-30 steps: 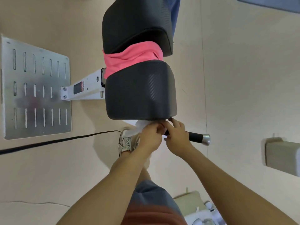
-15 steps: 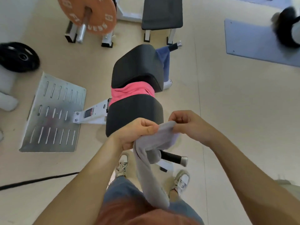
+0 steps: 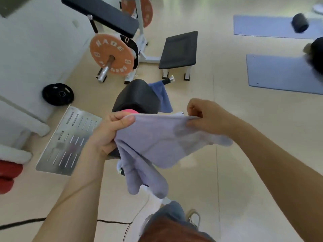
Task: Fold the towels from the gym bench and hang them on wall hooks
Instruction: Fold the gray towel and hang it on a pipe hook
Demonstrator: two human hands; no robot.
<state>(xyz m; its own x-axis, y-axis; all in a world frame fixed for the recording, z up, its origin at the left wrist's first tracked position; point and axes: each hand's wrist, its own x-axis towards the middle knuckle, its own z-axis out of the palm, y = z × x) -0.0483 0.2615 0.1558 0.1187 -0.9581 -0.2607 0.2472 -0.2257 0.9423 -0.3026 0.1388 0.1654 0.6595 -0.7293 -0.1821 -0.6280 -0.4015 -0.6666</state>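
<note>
I hold a pale grey towel (image 3: 157,142) stretched in the air between both hands, its lower part hanging in loose folds. My left hand (image 3: 111,133) grips the towel's left top corner, thumb on top. My right hand (image 3: 206,116) pinches its right top edge. Behind the towel stands the black padded gym bench (image 3: 138,96), mostly hidden. A pink towel (image 3: 130,111) peeks out between the bench pads. A blue towel (image 3: 162,96) hangs off the bench's far right side near a chrome-tipped handle (image 3: 168,80).
A slotted metal footplate (image 3: 68,138) lies on the floor at left. Behind are a black weight plate (image 3: 57,95), an orange plate on a barbell rack (image 3: 111,56) and a small black bench (image 3: 178,49). Blue mats (image 3: 279,74) lie at right. A black cable (image 3: 21,222) crosses the floor near me.
Both hands took the grey towel from under the bench's near end, lifted it and pulled it wide apart. My view rose from the bench to the room.
</note>
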